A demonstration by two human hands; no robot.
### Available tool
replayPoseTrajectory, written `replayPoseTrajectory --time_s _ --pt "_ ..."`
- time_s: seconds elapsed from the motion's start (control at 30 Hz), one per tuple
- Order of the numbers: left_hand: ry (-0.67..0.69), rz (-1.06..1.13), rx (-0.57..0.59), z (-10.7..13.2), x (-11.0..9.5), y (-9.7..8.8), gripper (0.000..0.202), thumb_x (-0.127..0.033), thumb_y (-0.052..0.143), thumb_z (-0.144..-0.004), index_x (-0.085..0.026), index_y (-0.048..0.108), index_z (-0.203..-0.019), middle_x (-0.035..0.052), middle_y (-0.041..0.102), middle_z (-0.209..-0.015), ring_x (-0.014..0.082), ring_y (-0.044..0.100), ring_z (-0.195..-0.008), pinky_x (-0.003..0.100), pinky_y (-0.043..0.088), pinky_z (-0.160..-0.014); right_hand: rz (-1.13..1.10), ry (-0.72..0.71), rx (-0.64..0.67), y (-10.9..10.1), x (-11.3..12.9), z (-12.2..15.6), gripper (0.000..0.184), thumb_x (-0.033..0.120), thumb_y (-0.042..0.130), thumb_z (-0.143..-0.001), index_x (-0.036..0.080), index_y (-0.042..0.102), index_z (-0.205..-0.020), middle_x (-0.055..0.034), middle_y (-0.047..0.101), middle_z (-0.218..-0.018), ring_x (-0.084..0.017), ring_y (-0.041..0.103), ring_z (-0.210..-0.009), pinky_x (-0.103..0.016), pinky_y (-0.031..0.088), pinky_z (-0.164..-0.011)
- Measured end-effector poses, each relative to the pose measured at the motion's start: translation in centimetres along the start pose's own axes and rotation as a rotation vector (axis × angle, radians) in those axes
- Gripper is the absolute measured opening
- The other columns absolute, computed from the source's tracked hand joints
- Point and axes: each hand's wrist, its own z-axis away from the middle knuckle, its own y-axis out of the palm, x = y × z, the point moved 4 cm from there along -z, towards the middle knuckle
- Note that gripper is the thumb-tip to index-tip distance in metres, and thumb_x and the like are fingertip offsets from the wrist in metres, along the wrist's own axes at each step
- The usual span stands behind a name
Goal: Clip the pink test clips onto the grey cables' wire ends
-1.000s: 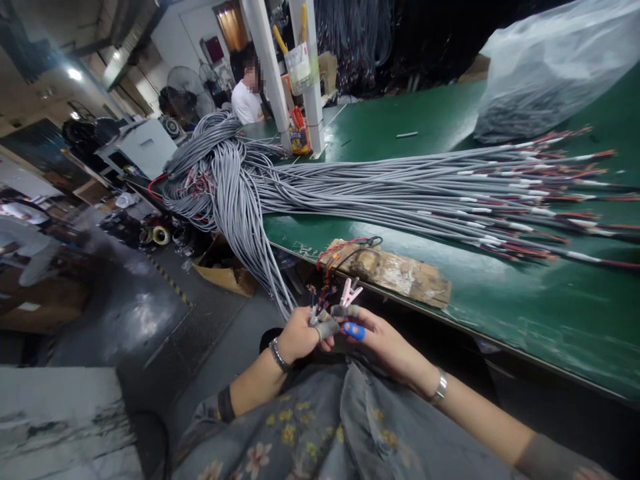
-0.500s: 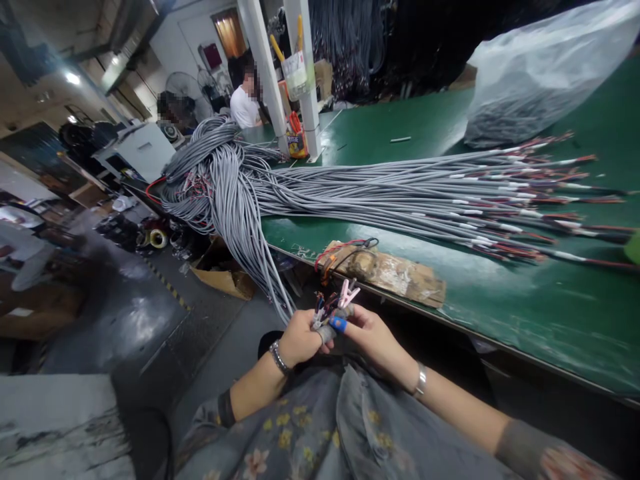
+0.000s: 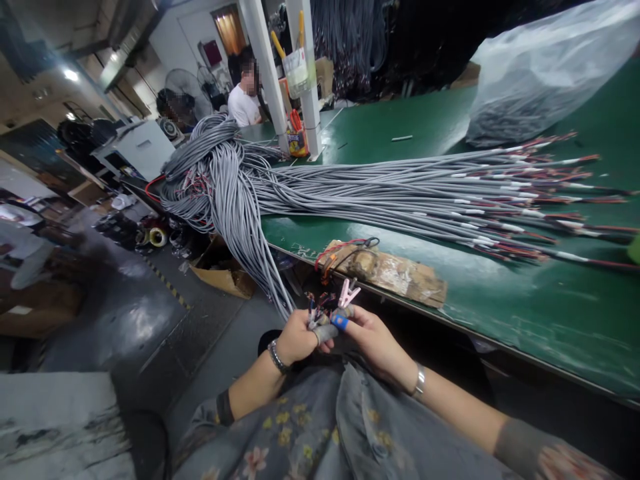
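Note:
My left hand [image 3: 299,339] is closed on the end of a grey cable, its thin coloured wires [image 3: 320,305] fanning up above the fingers. Close beside it, my right hand [image 3: 373,337] is pinched at the same wires, with blue tape round the thumb and grey wrapping on some fingers. A pink clothespin [image 3: 347,293] sticks up at the right fingers; what it clips is hidden. From the left hand, grey cables [image 3: 270,267] run up to a large bundle [image 3: 225,173] hanging over the table edge. The exact grip of the fingertips is too small to make out.
Along the green table [image 3: 500,307] lie many grey cables with stripped ends. A wooden board [image 3: 400,273] with red and black leads sits at the near edge. Behind are a plastic bag [image 3: 540,87], a white post [image 3: 307,87] and a person [image 3: 244,100]. A cardboard box [image 3: 223,270] stands on the floor.
The left hand has shifted slightly left, and the coloured wires spread a little further left above it. The right hand and clothespin look nearly the same.

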Motion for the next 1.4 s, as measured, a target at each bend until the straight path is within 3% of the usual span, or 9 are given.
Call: replayPoseTrajectory --time_s 0.23,0.47,0.77,1.0,1.23,1.4 --pt "-0.008 0.061 -0.069 0.1 0.1 -0.4 0.045 -0.054 0.077 -0.056 -0.014 0.056 -0.052 0.0018 0.059 -0.046 0.0096 0.053 -0.038 0.019 0.043 -0.04 -0.01 0.021 0.024 0.3 0.1 0.0 0.043 0.055 0.078 -0.059 0.019 0.057 -0.071 0.0012 0.059 -0.057 -0.014 0.053 -0.056 -0.03 0.042 -0.059" --pt "0.002 0.115 -0.154 0.1 0.2 -1.1 0.041 -0.052 0.073 -0.059 -0.015 0.057 -0.057 0.0023 0.061 -0.047 0.0111 0.054 -0.038 0.021 0.045 -0.04 0.034 0.038 0.057 -0.6 -0.1 0.3 0.048 0.054 0.08 -0.055 0.017 0.062 -0.081 -0.0015 0.063 -0.072 -0.013 0.052 -0.063 -0.027 0.039 -0.06" --pt "-0.005 0.078 -0.101 0.2 -0.6 -0.4 0.042 -0.052 0.076 -0.057 -0.014 0.057 -0.052 0.0018 0.059 -0.046 0.0107 0.054 -0.039 0.021 0.045 -0.041 0.019 0.037 -0.055 -0.7 0.0 0.2 0.045 0.054 0.081 -0.051 0.017 0.06 -0.064 0.0049 0.05 -0.053 -0.009 0.038 -0.051 -0.025 0.031 -0.053" --pt "0.011 0.126 -0.164 0.1 0.1 -0.7 0.041 -0.051 0.075 -0.059 -0.014 0.059 -0.06 0.0006 0.058 -0.047 0.0108 0.054 -0.039 0.022 0.045 -0.042 0.071 0.065 0.052 -0.6 -0.6 0.7 0.043 0.053 0.08 -0.054 0.016 0.06 -0.063 0.0034 0.054 -0.058 -0.008 0.038 -0.053 -0.024 0.031 -0.053" --pt "-0.016 0.046 -0.043 0.2 -0.3 -0.6 0.044 -0.052 0.075 -0.058 -0.014 0.054 -0.053 0.0002 0.056 -0.045 0.009 0.051 -0.036 0.02 0.042 -0.039 -0.054 0.1 0.032 -1.4 -0.6 0.2 0.044 0.05 0.082 -0.055 0.017 0.063 -0.079 0.0006 0.061 -0.07 -0.012 0.052 -0.062 -0.026 0.041 -0.06" --pt "-0.037 0.016 -0.012 0.1 -0.4 -0.3 0.044 -0.051 0.077 -0.056 -0.014 0.053 -0.053 -0.0005 0.055 -0.045 0.0085 0.05 -0.037 0.02 0.042 -0.039 -0.033 0.048 0.02 -1.1 -0.5 -0.2 0.042 0.05 0.082 -0.054 0.018 0.062 -0.071 0.0 0.063 -0.066 -0.014 0.055 -0.062 -0.029 0.045 -0.063"
